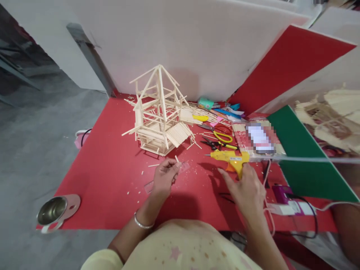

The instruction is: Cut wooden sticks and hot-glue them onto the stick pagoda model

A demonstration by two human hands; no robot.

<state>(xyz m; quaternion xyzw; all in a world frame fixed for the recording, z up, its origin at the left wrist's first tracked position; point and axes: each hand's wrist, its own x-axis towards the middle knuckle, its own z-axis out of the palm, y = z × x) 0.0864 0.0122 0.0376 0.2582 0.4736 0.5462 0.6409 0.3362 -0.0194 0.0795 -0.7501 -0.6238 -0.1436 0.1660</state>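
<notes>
My left hand [165, 174] is closed in a pinch on a short wooden stick [177, 159], just above the red tabletop. Beneath that hand lies a clear ruler [148, 186], partly hidden by it. My right hand [249, 189] has its fingers round the handle of a yellow glue gun [230, 157], with the thumb stretched out apart. The gun's nozzle points left, and a long glue stick [306, 159] sticks out of its back. Beyond my left hand stands a pavilion-like model [159, 108] of thin wooden sticks, with a pointed open roof frame.
Red-handled scissors [223, 129], pliers [218, 143] and loose sticks [197, 110] lie right of the model. A phone [260, 138] rests on packaged sticks. A metal cup [53, 212] stands at the front left edge, a power strip [295, 207] at the right. White panels [180, 41] rise behind.
</notes>
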